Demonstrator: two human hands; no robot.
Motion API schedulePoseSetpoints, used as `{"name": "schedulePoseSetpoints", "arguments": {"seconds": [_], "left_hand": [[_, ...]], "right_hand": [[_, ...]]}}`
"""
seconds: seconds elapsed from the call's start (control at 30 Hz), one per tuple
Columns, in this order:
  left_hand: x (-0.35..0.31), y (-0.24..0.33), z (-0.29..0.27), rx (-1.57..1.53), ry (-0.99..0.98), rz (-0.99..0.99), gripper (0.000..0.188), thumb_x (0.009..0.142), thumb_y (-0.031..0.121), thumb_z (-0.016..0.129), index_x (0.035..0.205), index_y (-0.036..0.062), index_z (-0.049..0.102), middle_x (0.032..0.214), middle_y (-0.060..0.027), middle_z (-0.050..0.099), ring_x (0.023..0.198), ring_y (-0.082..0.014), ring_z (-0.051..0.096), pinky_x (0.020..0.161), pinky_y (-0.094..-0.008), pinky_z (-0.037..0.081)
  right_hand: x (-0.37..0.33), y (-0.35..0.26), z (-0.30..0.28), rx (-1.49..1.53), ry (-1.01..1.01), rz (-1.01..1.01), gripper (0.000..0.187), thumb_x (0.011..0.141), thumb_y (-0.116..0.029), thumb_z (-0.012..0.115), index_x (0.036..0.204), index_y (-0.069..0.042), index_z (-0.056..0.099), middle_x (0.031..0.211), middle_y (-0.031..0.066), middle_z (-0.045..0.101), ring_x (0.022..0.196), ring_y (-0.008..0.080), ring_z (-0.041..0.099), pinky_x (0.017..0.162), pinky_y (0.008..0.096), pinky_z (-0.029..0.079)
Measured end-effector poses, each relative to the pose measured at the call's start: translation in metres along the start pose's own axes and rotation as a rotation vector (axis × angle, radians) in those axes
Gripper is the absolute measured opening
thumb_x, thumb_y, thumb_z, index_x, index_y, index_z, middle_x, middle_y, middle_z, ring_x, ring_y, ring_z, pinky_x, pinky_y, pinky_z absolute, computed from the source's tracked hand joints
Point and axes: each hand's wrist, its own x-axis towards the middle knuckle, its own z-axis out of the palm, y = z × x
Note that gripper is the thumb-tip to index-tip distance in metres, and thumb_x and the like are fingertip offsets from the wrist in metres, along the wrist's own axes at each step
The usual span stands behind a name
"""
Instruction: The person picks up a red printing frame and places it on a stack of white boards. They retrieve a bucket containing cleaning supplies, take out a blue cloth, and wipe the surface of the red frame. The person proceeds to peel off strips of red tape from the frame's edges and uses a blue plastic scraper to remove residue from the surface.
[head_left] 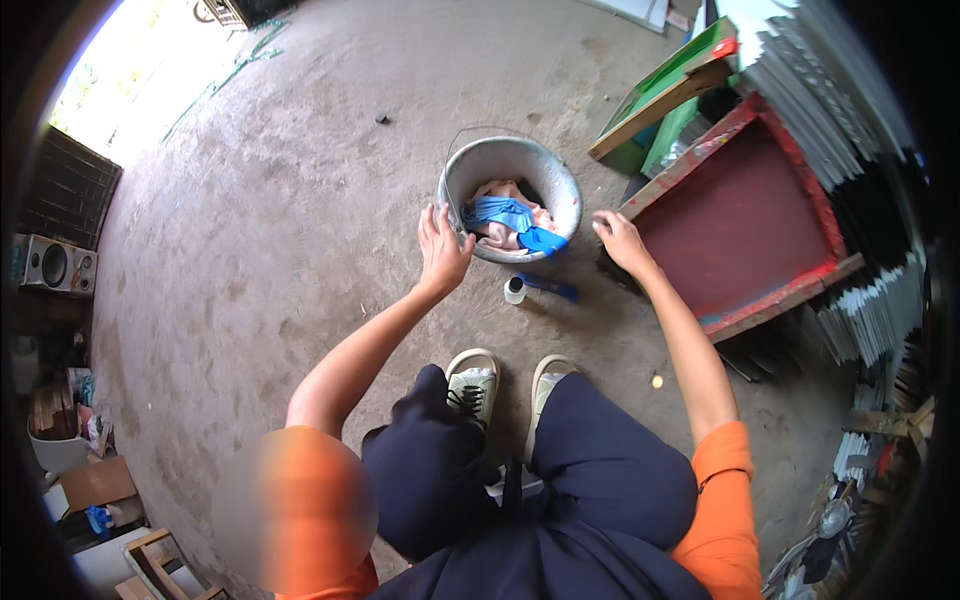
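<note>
A grey metal bucket (570, 190) with a thin wire handle stands on the floor before me. Inside it lie pale pink cloths (497, 235) and blue cloth (500, 211), one bright blue end hanging at the near rim. My left hand (443, 255) is at the bucket's left side, fingers spread, holding nothing; whether it touches the rim I cannot tell. Off the right side, my right hand (622, 241) hovers with loosely bent fingers and nothing visible in it, close to the corner of a red-edged wooden frame (690, 175). A small white bottle (514, 291) stands nearer my feet, beside a long blue object (550, 287).
Green-faced wooden frames (660, 80) lean at the right, beside stacks of grey-white sheets (810, 90). A speaker (60, 267) and a cardboard piece (97, 484) lie along the left. Concrete floor (270, 220) stretches between, with a green cord (235, 65) far left.
</note>
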Motion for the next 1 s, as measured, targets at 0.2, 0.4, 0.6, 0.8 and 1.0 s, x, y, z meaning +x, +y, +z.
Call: {"name": "schedulePoseSetpoints", "arguments": {"seconds": [0.2,0.4,0.6,0.8,1.0], "left_hand": [[-0.002,0.086,-0.006,-0.257,-0.043,0.425,0.047,0.072,0.012,0.062,0.114,0.0023,0.044,0.119,-0.0222,0.039,0.117,-0.0385,0.031,0.1,-0.0463,0.026],[0.014,0.141,-0.022,-0.164,-0.344,0.858,0.032,0.077,0.015,0.059,0.107,0.0095,0.051,0.112,-0.0149,0.046,0.113,-0.0339,0.038,0.095,-0.0428,0.034],[0.025,0.195,-0.056,-0.081,-0.522,0.882,0.019,0.081,0.013,0.053,0.099,0.0102,0.057,0.098,-0.0102,0.055,0.099,-0.0276,0.05,0.086,-0.0368,0.042],[0.056,0.195,-0.007,0.065,-0.648,0.837,0.021,0.081,0.014,0.053,0.101,0.0107,0.055,0.098,-0.0111,0.055,0.098,-0.0272,0.051,0.084,-0.0374,0.044],[0.106,0.223,0.099,0.023,-0.518,0.775,0.044,0.079,0.022,0.056,0.117,0.0057,0.042,0.109,-0.0179,0.047,0.101,-0.0366,0.048,0.086,-0.0434,0.042]], "right_hand": [[-0.115,-0.028,-0.092,-0.105,-0.084,0.016,0.022,0.084,-0.016,0.052,0.101,-0.001,0.056,0.098,0.0203,0.059,0.095,0.0354,0.056,0.08,0.0402,0.045],[-0.186,-0.015,-0.167,-0.204,-0.018,0.117,0.024,0.085,-0.015,0.051,0.103,0.0,0.055,0.096,0.02,0.06,0.092,0.0327,0.058,0.078,0.0374,0.046],[-0.194,0.077,-0.206,-0.154,0.367,0.197,0.027,0.078,-0.011,0.058,0.104,-0.003,0.054,0.101,0.0179,0.056,0.098,0.0323,0.053,0.085,0.0373,0.042],[-0.167,0.153,-0.187,-0.213,1.206,0.461,0.06,0.075,-0.017,0.065,0.122,0.002,0.033,0.114,0.0251,0.041,0.109,0.0374,0.039,0.095,0.0429,0.03],[-0.156,0.187,-0.186,-0.102,1.209,0.526,0.074,0.077,-0.027,0.066,0.126,0.011,0.025,0.121,0.0302,0.035,0.115,0.0396,0.034,0.099,0.0426,0.027]]}}
